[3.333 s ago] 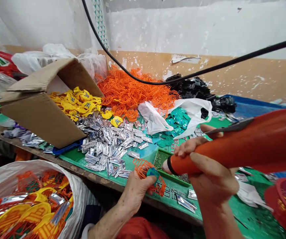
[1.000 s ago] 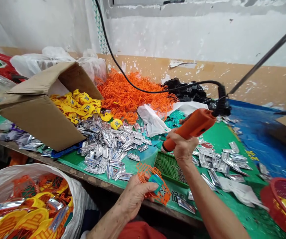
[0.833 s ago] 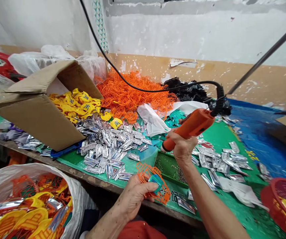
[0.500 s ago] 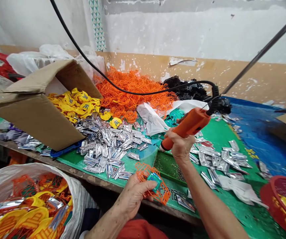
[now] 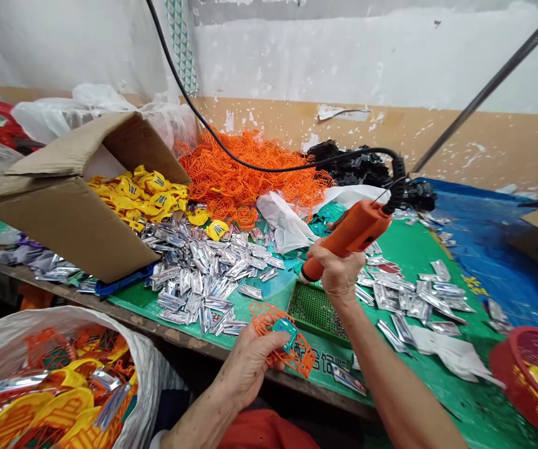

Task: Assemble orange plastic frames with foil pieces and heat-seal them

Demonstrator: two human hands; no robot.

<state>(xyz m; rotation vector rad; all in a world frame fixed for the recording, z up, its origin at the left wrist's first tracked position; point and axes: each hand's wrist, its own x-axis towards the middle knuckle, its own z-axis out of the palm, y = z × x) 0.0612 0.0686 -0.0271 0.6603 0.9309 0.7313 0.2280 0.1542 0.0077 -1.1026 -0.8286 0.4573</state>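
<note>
My left hand [image 5: 253, 355] pinches an orange plastic lattice frame [image 5: 303, 357] with a small teal plastic piece [image 5: 286, 330] lying on its middle, the thumb pressing on the teal piece. Wrapped round an orange electric screwdriver [image 5: 351, 231] is my right hand [image 5: 337, 271]. The screwdriver slants, its nose down and left, above a green perforated tray [image 5: 318, 305] with small screws gathered at its right side. Its cord [image 5: 269, 167] leaves the rear end and loops up to the left. The tip of the bit is too small to make out.
Silvery strips [image 5: 194, 274] lie heaped left of the tray, near a tipped cardboard box [image 5: 67, 224] of yellow parts. Behind are piles of orange frames [image 5: 245, 174] and black parts [image 5: 344, 165]. A white sack [image 5: 150, 368] stands at lower left, a red basket [image 5: 512, 368] at right.
The screwdriver, earlier close to the camera with both of its ends out of view or hidden, is now farther off over the tray. Lately both hands shifted only slightly left; the orange frame stays held.
</note>
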